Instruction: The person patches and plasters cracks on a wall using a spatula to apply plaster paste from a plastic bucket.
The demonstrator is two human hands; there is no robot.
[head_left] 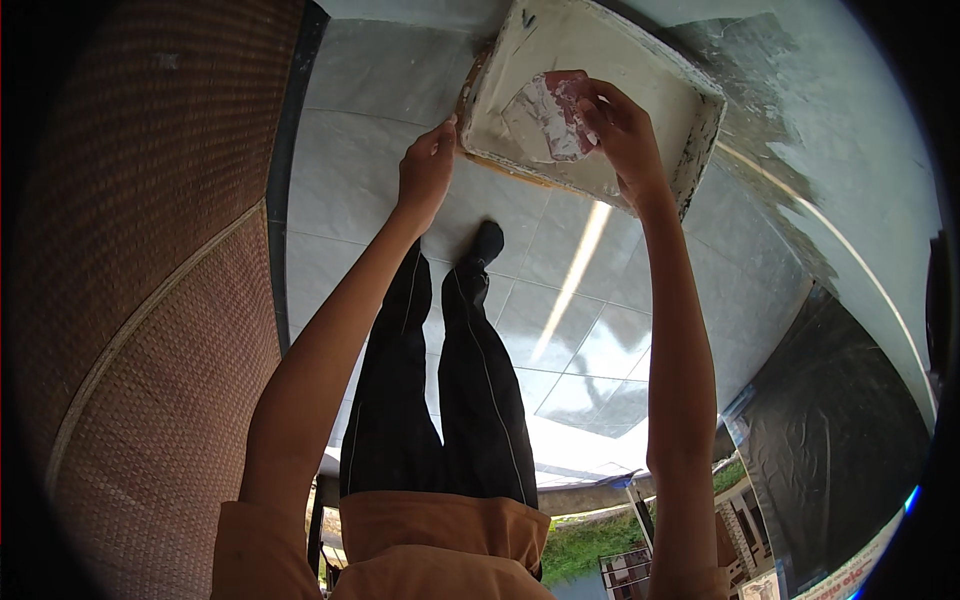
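Observation:
My right hand (622, 135) is closed on a reddish-brown putty scraper (562, 112), a flat plate smeared with white putty. The scraper is over a shallow rectangular tub (712, 112), whose walls are crusted and whose inside is coated with off-white putty. Whether the scraper's far edge touches the putty I cannot tell. At the tub's near left corner, my left hand (428, 165) is closed, with its fingertips pinched. What those fingers hold is too small and edge-on to make out.
Yellowish-brown strips (520, 173) show under the tub's edge. A woven brown panel (170, 300) stands along the left. On the right is a pale wall (860, 150) with grey patches, and lower down a black sheet (840, 440). Grey tiles (370, 160) cover the floor around my feet.

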